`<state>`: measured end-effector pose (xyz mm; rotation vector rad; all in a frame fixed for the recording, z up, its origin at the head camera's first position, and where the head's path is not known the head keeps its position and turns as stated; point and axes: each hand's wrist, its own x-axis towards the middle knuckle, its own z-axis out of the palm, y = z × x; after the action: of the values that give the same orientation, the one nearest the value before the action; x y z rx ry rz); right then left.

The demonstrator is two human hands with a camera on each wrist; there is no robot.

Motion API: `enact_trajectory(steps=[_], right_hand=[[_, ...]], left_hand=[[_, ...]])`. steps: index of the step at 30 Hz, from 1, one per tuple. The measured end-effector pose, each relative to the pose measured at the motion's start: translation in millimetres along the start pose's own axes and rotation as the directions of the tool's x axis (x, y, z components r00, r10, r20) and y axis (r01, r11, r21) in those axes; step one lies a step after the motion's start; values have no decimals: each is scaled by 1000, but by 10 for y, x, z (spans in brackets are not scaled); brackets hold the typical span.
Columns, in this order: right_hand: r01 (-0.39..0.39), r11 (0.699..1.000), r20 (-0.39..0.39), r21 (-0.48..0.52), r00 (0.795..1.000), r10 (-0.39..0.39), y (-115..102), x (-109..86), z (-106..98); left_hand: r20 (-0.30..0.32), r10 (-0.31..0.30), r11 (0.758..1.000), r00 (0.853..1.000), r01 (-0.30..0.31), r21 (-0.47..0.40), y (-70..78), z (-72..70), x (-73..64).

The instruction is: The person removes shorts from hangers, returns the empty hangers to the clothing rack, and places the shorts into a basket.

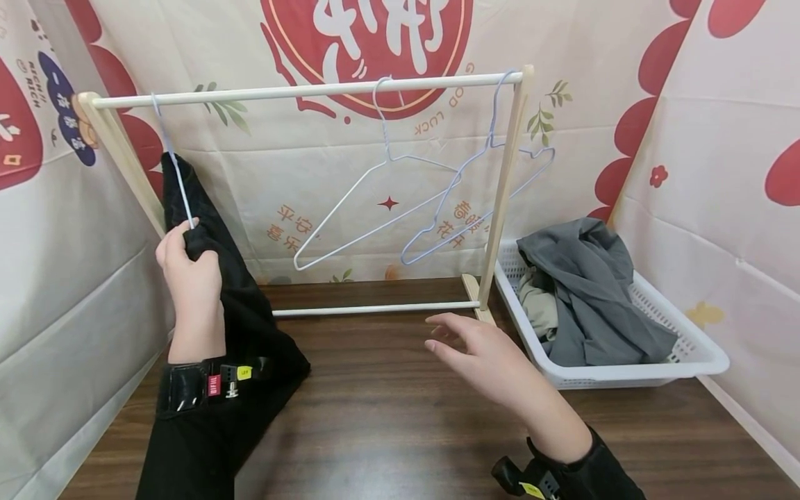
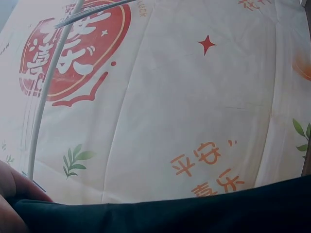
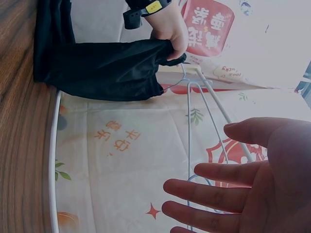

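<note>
Head view: looking forward and down toward back edge of wood-grain tabletop (image 1: 375, 417). Left wrist: facing printed backdrop (image 2: 165, 102), nearer. Right wrist: looking leftward, sideways-turned, sharing black garment (image 3: 112, 70) with head.

Wood-grain tabletop (image 1: 375, 417), clothes rack (image 1: 300, 90), white basket (image 1: 637, 373)

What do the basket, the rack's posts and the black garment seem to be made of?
Basket: likely white plastic, satin, judging by its perforated walls.
Posts: probably bare wood, matte, from their pale tan colour.
Garment: fabric, mostly matte, as its soft folds show; fibre unclear.
</note>
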<state>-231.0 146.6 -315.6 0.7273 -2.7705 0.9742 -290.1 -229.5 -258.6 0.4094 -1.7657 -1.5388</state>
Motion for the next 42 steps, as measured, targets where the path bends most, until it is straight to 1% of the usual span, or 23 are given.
enact_trajectory(steps=[4, 10, 15, 21, 27, 30, 34, 38, 42], right_hand=[[4, 1000, 0, -6, 1000, -4, -10, -3, 12], [13, 1000, -1, -3, 1000, -13, -16, -6, 37], [3, 1000, 6, -4, 1000, -3, -25, -8, 50], [-10, 1000, 14, -14, 1000, 11, -28, -14, 69], [-8, 1000, 19, -15, 1000, 8, -29, -19, 81], [-1, 1000, 18, -17, 1000, 2, -34, -23, 81], [2, 1000, 21, -20, 1000, -1, -37, -30, 84], [2, 1000, 28, -20, 1000, -2, -38, -35, 93], [9, 1000, 24, -20, 1000, -9, -40, -34, 100]], left_hand=[[-13, -3, 1000, 1000, 3, -20, 29, -16, -8], [-24, 29, 999, 999, -29, -14, 65, -32, -15], [-6, 38, 999, 999, -38, -1, 84, -62, -27], [27, 61, 997, 998, -62, 42, 88, -105, -48], [22, 43, 997, 999, -45, 58, 99, -149, -50], [18, 48, 996, 999, -49, 70, 98, -165, -28], [23, 72, 988, 997, -75, 138, 82, -196, -3], [34, 94, 971, 995, -99, 218, 72, -237, -8], [55, 98, 956, 994, -109, 272, 85, -261, -6]])
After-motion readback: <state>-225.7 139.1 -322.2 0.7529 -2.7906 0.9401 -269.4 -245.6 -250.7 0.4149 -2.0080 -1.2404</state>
